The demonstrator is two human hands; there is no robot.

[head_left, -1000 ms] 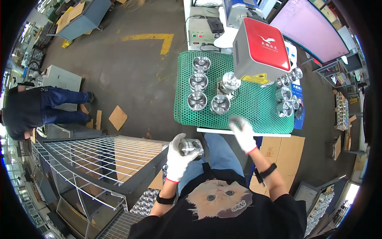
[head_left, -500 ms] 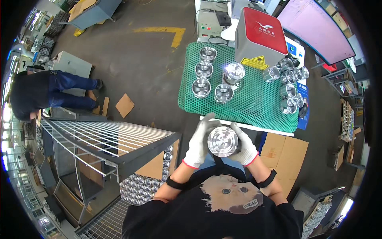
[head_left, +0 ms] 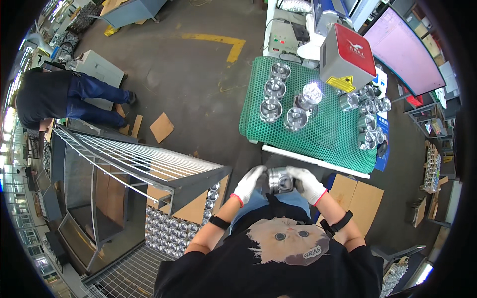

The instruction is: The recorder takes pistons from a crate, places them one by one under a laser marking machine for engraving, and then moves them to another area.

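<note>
A shiny metal piston (head_left: pixel 280 180) is held in front of my body, short of the table's near edge. It lies on its side, with its ringed wall and a dark pin hole facing up. My left hand (head_left: pixel 250 184), in a white glove with a red cuff, closes against its left end. The right hand (head_left: pixel 308 185), gloved the same way, grips the other end; its fingertips reach over the top. Beyond them, a piston (head_left: pixel 312 93) with a bright glare on its crown stands on the green mesh mat (head_left: pixel 318 141), close to a grey box with a red top (head_left: pixel 350 54).
Several pistons (head_left: pixel 271 109) stand at the mat's left, others (head_left: pixel 367 121) at its right. A monitor (head_left: pixel 405 52) is at the far right. On my left are a wire rack (head_left: pixel 139 161) and rows of pistons (head_left: pixel 171 231). Another person (head_left: pixel 49 97) bends over at far left.
The piston has turned from its round crown facing up to its side wall facing up. My hands have turned it between them. The whole view has shifted slightly.
</note>
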